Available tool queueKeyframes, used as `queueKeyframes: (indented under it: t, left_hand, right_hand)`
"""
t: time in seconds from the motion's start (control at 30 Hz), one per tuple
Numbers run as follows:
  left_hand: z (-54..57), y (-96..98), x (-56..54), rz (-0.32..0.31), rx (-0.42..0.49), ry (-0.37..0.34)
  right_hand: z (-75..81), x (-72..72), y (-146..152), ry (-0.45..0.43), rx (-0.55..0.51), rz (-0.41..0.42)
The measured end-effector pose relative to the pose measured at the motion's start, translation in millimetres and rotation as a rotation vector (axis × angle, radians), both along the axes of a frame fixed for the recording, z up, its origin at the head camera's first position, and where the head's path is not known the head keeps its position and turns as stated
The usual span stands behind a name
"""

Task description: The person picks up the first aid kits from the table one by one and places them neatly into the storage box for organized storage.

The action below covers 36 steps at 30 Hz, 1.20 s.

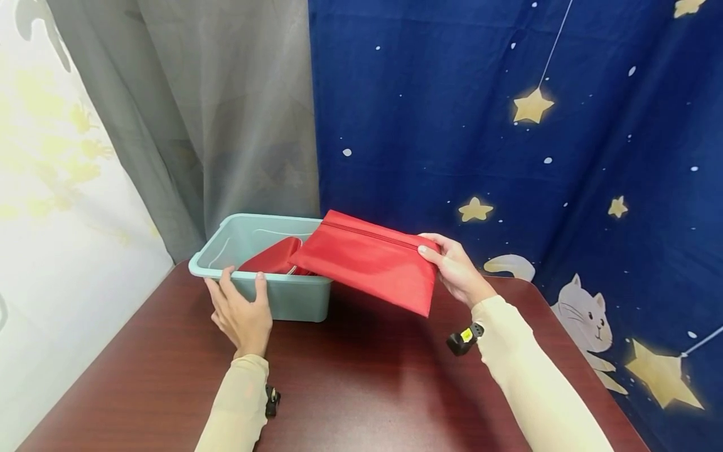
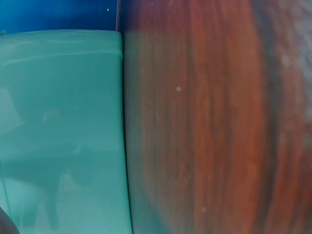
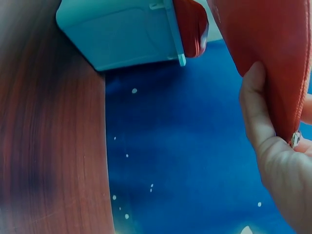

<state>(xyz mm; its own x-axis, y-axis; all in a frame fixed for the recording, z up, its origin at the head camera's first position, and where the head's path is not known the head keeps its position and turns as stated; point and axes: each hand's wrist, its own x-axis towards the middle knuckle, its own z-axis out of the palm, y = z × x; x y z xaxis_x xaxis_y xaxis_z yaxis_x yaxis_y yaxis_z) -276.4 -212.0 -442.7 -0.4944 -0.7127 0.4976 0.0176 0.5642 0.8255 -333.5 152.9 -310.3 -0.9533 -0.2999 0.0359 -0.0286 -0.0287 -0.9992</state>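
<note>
A flat red zippered pouch (image 1: 373,260) is held by its right end in my right hand (image 1: 454,267), thumb on the upper face and fingers behind. Tilted, it overlaps the bin's right end in the head view, with its zipper pull (image 3: 295,139) close to my hand. My left hand (image 1: 245,317) holds the front left of the light teal plastic bin (image 1: 296,298), fingertips and thumb at the rim. Inside the bin lies another red case (image 1: 273,256), partly hidden by the front wall and the pouch.
The bin stands at the back left of a dark red-brown wooden table (image 1: 361,383). A grey curtain (image 1: 243,113) and a blue curtain with stars (image 1: 418,125) hang right behind the table. A white patterned wall (image 1: 68,220) borders the left side.
</note>
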Motion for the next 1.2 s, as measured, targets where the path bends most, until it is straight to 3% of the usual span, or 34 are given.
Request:
queueKeyframes:
  t: [0.97, 1.2]
  left_hand:
    - [-4.1, -2.1, -0.8, -0.003, 0.007, 0.016]
    - [-3.6, -2.6, -1.5, -0.009, 0.002, 0.011]
  right_hand:
    - [32.7, -7.0, -61.6, 0.011, -0.003, -0.029]
    - [37.9, -8.6, -78.0, 0.006, -0.070, -0.028]
